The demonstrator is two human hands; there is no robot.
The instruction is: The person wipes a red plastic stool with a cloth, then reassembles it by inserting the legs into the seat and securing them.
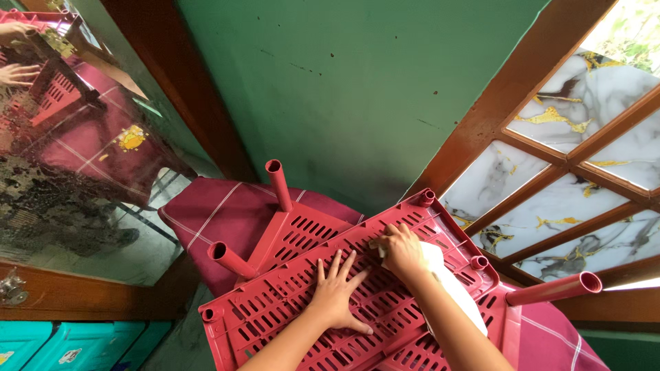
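Note:
A red slotted plastic rack shelf point(275, 302) lies on its side on a maroon cloth point(220, 213), with red tube legs point(278, 182) sticking up. My left hand point(335, 292) rests flat on the slotted surface with fingers spread. My right hand point(401, 251) presses a white cloth point(450, 285) against the shelf near its upper edge. The white cloth trails down under my right forearm.
A green wall point(357, 82) stands straight ahead. A wooden-framed window with marble-patterned panes point(577, 103) is on the right. A mirror in a wooden frame point(69, 158) on the left reflects the hands and rack. Teal boxes point(62, 343) sit at bottom left.

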